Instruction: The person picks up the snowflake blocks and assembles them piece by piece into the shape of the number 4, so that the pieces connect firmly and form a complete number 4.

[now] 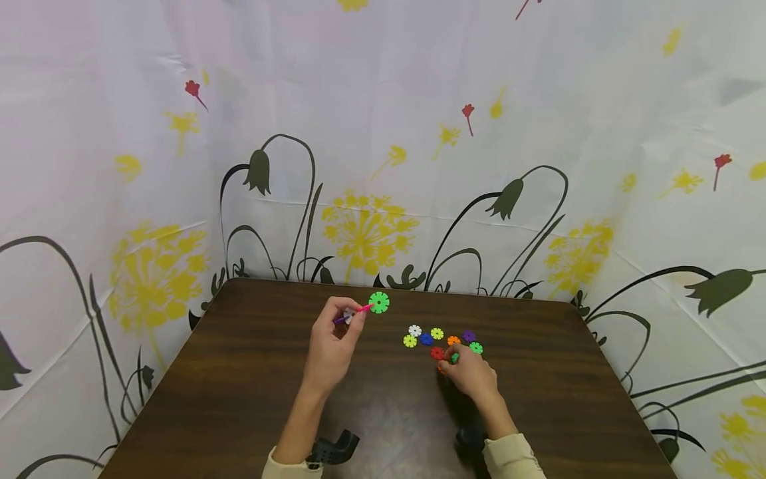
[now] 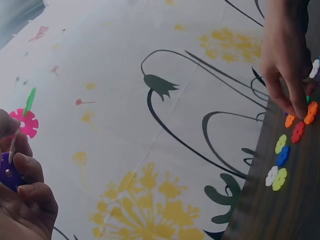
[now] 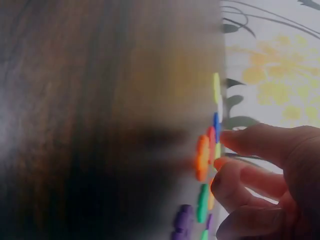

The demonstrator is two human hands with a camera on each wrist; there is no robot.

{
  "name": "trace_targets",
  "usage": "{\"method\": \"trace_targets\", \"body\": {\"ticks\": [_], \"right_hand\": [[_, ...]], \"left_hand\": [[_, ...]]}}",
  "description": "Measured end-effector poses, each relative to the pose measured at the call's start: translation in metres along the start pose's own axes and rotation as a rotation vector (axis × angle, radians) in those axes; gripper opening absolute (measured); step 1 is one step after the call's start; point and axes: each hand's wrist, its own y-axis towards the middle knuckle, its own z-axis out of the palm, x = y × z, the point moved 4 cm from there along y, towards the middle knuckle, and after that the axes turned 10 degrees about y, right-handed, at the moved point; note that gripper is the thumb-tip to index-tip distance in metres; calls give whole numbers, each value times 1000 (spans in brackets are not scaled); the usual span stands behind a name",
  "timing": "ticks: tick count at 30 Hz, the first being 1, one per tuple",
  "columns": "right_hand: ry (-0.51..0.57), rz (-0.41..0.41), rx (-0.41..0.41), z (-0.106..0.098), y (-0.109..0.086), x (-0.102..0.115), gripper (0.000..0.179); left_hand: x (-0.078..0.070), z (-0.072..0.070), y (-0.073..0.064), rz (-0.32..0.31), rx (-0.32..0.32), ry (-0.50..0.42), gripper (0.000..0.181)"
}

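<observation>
My left hand (image 1: 329,352), raised above the table, pinches a joined chain of notched plastic flower discs. A green disc (image 1: 380,303) sits at its far end, joined to a pink disc (image 2: 31,124); a white disc (image 1: 348,317) and a purple disc (image 2: 10,172) are between the fingers. Over the loose discs on the table reaches my right hand (image 1: 473,376), fingers bent downward. Its fingertips are close to an orange disc (image 3: 202,157) and a red disc (image 1: 437,353); nothing shows gripped between them. That hand partly covers a dark green disc (image 1: 455,358).
Loose discs lie grouped on the brown wooden table (image 1: 239,372): yellow (image 1: 437,333), white (image 1: 415,330), blue (image 1: 425,339), purple (image 1: 469,336) and light green (image 1: 476,348) among them. Behind the table hangs a flower-printed curtain (image 1: 383,166).
</observation>
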Motion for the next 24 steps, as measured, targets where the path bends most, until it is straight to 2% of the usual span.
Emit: {"method": "trace_targets", "body": {"ticks": [3,6,11,15,21,24], "right_hand": [[-6,35,-3,2,1,-6,25],[11,40,0,1,2,-8,28],[126,33,53,2,3,-13,26],[257,-18,86,4,4,-14,22],[435,-118,106,3,4,-8,26],[490,-143,87,0,3,-4,26]], "left_hand": [[-2,5,-1,36,29,29,12],[-4,9,-3,80,26,55,14],[-6,9,-4,104,26,78,16],[-5,7,-4,98,24,94,15],[-2,-4,-3,44,-21,100,33],[2,-8,-2,49,-44,98,29]]}}
